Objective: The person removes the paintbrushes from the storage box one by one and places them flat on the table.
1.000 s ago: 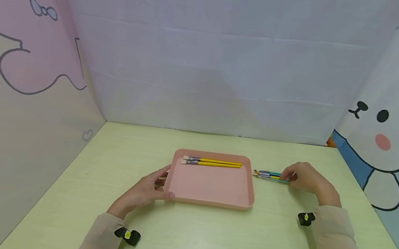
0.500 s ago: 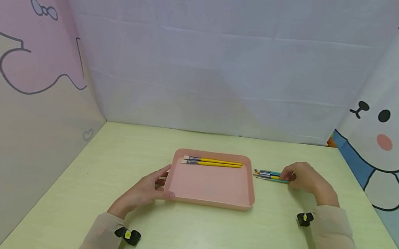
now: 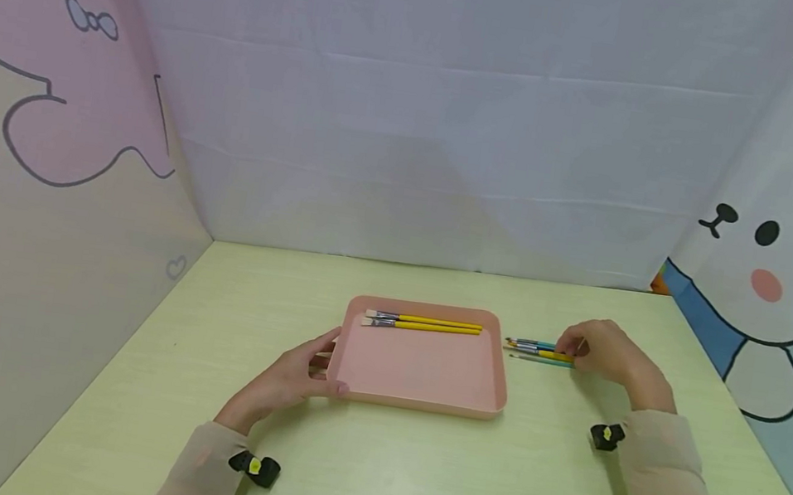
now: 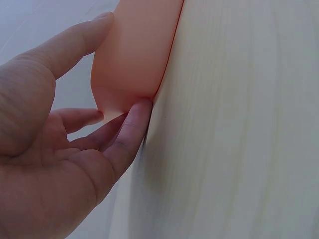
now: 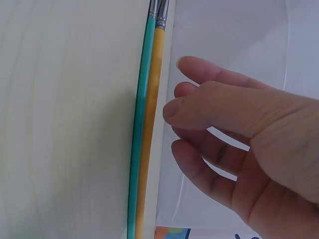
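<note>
On a pale yellow-green table (image 3: pixel 352 467), the left hand (image 3: pixel 290 371) grips a pink tray (image 3: pixel 417 376) by its near-left corner, between thumb and fingers. To the tray's right, the right hand (image 3: pixel 604 350) is half-open, fingers loosely bent and nothing visibly in its grasp, at several slim teal and yellow brushes (image 3: pixel 548 354); inside the tray, toward its far edge, lie two yellow-handled brushes (image 3: pixel 435 325), and beyond it rises a creased white backdrop (image 3: pixel 411 132).
</note>
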Motion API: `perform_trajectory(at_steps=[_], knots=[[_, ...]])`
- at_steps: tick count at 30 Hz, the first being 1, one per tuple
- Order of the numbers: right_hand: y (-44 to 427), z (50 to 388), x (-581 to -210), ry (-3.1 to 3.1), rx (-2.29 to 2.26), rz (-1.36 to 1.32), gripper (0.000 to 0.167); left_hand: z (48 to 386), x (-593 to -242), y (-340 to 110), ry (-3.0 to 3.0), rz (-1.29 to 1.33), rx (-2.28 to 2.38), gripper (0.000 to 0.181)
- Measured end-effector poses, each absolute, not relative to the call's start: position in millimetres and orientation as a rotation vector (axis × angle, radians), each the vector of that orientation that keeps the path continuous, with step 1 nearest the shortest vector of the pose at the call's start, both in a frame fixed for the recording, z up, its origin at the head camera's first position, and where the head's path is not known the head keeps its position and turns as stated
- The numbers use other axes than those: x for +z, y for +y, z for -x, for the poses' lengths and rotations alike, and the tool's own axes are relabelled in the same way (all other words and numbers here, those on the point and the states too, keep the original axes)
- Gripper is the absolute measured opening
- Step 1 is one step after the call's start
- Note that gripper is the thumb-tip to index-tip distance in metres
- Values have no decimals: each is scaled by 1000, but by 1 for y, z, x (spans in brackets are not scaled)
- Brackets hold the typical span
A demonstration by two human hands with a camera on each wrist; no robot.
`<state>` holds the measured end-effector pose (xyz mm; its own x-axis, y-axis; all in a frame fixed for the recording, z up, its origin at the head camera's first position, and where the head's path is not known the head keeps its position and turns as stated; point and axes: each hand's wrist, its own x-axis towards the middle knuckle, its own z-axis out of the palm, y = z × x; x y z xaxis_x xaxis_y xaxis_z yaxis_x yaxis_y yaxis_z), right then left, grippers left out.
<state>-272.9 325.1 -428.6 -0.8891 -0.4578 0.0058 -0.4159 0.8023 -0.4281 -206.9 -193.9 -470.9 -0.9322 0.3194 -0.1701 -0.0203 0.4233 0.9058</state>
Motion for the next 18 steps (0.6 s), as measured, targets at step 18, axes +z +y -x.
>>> perform_trajectory(at_steps=[18], knots=[[294,265,-403,2955,-756,741,30,215,-455,-195,2376,-261,1480,105]])
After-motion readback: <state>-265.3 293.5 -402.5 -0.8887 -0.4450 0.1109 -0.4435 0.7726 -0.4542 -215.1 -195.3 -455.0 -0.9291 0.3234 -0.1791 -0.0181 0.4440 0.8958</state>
